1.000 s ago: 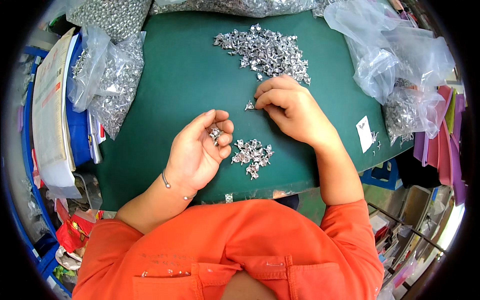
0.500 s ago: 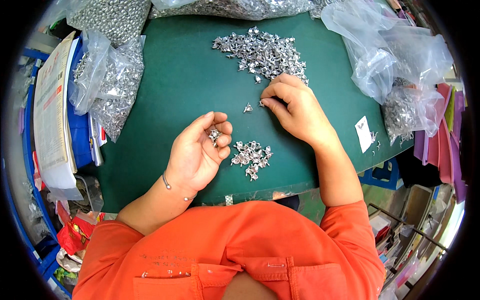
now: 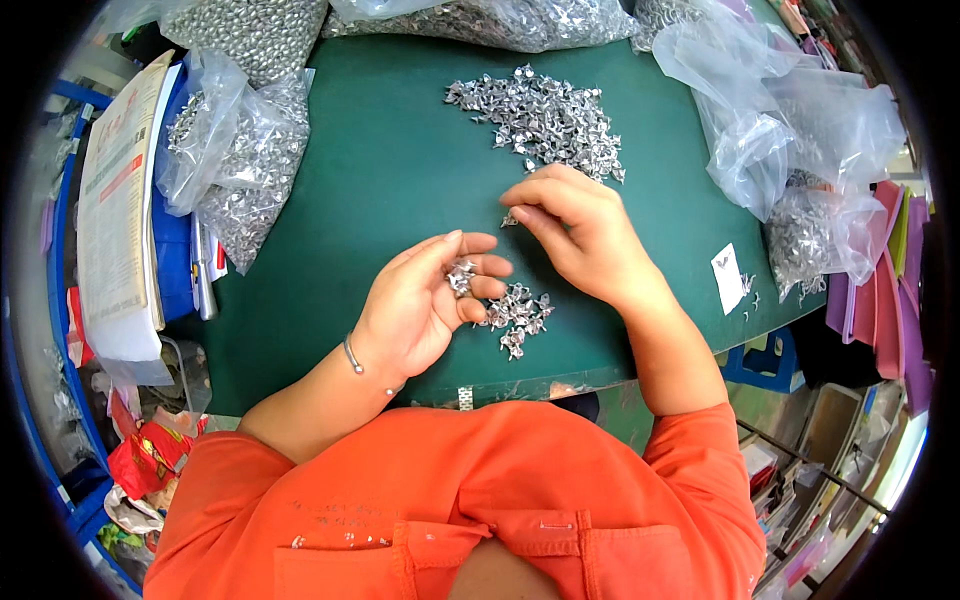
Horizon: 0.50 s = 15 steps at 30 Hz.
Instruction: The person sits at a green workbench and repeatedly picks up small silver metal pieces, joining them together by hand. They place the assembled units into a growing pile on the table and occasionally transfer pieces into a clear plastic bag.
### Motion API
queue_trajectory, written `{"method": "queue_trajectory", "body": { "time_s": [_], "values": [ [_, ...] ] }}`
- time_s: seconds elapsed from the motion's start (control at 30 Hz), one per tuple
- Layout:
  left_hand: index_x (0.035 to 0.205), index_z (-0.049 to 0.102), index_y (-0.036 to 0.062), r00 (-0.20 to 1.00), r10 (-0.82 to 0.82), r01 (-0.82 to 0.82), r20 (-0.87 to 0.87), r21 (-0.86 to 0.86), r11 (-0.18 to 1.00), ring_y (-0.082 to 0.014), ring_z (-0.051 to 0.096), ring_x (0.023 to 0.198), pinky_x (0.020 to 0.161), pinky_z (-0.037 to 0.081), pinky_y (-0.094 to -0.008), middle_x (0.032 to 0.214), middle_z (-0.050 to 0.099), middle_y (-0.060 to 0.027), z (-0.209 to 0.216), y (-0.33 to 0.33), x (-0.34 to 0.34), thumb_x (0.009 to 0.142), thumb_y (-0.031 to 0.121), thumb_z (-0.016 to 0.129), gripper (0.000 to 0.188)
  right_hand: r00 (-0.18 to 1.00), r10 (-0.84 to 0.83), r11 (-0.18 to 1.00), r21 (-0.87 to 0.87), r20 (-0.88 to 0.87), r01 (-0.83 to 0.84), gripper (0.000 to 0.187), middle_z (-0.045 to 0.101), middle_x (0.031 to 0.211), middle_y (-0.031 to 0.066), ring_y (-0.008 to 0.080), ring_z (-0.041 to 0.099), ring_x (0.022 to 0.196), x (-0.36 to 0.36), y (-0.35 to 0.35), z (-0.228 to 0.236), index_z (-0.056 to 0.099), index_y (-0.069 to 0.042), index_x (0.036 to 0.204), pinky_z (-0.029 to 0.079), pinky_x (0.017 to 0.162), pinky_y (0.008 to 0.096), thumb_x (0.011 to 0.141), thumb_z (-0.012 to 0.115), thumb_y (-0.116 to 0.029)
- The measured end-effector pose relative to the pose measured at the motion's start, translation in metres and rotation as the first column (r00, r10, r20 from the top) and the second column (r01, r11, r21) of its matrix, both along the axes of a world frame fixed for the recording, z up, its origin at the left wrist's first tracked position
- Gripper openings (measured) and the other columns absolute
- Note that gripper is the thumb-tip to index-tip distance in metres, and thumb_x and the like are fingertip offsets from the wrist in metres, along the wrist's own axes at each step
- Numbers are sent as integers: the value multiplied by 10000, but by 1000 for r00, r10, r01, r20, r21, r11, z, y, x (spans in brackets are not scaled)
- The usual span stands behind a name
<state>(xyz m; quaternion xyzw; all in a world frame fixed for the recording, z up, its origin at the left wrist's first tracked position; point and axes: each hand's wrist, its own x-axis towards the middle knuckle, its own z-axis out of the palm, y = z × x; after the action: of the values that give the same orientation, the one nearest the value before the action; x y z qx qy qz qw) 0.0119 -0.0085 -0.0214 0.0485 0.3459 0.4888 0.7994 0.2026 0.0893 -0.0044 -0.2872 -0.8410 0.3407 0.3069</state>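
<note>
Several small silver metal pieces with pointed prongs rest in the curled fingers of my left hand, which is turned palm up over the table. My right hand is closed in a pinch, its thumb and fingertips at one small silver metal piece low over the table. Whether that piece is lifted or still touches the green surface I cannot tell. Beyond my right hand spreads a large loose pile of the same pieces. A smaller heap lies just right of my left hand, partly covered by its fingers.
Clear bags of metal parts stand at the left, along the back and at the right of the green table. A small white card lies near the right edge. Papers stand at the left, a blue stool below right.
My left hand has moved right, toward my right hand and partly over the small heap. My right fingertips have come left to the single piece lying on the table. The view has shifted slightly.
</note>
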Motion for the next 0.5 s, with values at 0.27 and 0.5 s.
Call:
{"method": "queue_trajectory", "body": {
  "time_s": [0.27, 0.5],
  "values": [
    [1124, 601, 18, 990, 138, -135, 32, -84, 987, -131, 554, 726, 583, 458, -254, 929, 621, -72, 0, -1, 0, 1058, 238, 482, 259, 990, -95, 995, 7, 100, 95, 120, 625, 904, 138, 352, 647, 836, 11, 6, -6, 696, 2, 962, 531, 756, 423, 854, 708, -49],
    [1122, 600, 23, 986, 160, -155, 56, -84, 984, -130, 547, 713, 574, 450, -253, 932, 619, -70, -4, -1, 0, 1054, 235, 490, 248, 988, 70, 997, 11, 138, -72, 125, 656, 885, 119, 308, 655, 845, 10, 0, -5, 693, -18, 910, 535, 754, 377, 795, 741, -10]
  ]
}}
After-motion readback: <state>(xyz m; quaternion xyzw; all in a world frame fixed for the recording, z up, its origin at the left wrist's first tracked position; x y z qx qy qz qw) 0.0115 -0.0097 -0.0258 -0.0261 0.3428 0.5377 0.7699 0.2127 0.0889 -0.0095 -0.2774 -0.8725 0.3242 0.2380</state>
